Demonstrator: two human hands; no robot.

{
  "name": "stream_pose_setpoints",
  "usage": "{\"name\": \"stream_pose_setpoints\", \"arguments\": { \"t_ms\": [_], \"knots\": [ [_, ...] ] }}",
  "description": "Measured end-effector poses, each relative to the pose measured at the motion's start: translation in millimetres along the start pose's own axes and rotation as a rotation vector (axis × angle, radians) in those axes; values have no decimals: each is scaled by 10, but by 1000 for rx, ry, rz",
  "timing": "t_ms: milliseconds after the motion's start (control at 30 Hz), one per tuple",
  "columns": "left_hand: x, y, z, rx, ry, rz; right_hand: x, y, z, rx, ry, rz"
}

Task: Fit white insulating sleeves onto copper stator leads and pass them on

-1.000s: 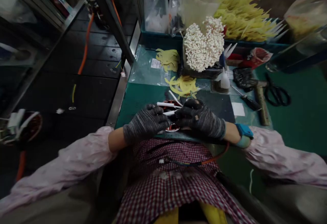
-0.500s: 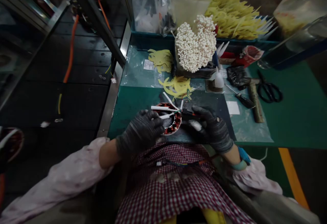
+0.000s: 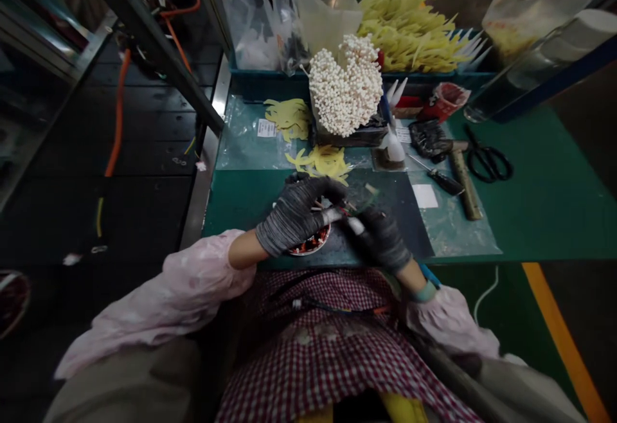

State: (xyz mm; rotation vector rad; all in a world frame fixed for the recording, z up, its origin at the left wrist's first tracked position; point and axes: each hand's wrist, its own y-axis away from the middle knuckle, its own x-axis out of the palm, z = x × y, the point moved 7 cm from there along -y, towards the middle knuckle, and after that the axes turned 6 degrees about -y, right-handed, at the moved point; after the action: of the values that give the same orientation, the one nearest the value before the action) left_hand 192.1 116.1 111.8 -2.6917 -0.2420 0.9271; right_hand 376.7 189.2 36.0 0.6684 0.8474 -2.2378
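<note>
A motor stator (image 3: 313, 243), a ring with red and black windings, lies on the dark mat at the bench's front edge. My left hand (image 3: 299, 213), in a grey glove, reaches over it and hides most of it. Its thumb and fingers close on thin wires (image 3: 348, 208) beside the ring. From the right, my gloved right hand (image 3: 383, 235) meets it with bent fingers, closed on the same wires. Motion smears that hand's fingertips, and the exact grip is partly hidden. Just beyond my hands lie loose yellow sleeves (image 3: 324, 162).
Behind stands a box of many white-tipped sticks (image 3: 345, 85), with a pile of yellow sleeves (image 3: 409, 27) beyond. To the right lie a screwdriver (image 3: 446, 182), a hammer (image 3: 465, 185) and black scissors (image 3: 489, 161). A metal post (image 3: 149, 44) rises at left, beside a dark conveyor (image 3: 139, 217).
My left hand has moved from the stator's left side across its top to the wires, covering the white sleeves. My right hand stays close to the wires. The view has shifted slightly right.
</note>
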Motion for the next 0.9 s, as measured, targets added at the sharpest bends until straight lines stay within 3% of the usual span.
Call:
{"name": "stream_pose_setpoints", "arguments": {
  "t_ms": [133, 233, 333, 533, 667, 800, 900],
  "knots": [
    [80, 55, -188, 168, -364, 71, -183, 40, 146, -54, -280, -168],
    [137, 50, -240, 178, -453, 100, -359, 147, 393, -24, -407, -208],
    [165, 69, -280, 186, -497, 113, -483, 190, 539, 53, -365, -282],
    [148, 330, -483, 254, -628, -116, -525, 57, 567, 118, -218, -383],
    [105, 532, -542, 213, -613, -280, -327, -68, 524, 172, -306, -505],
    [-251, 509, -230, 139, -432, -230, 31, -229, 494, 150, -516, -509],
    [-668, 268, 340, -51, -468, -195, 161, -287, 416, 162, -580, -493]
  ]
}}
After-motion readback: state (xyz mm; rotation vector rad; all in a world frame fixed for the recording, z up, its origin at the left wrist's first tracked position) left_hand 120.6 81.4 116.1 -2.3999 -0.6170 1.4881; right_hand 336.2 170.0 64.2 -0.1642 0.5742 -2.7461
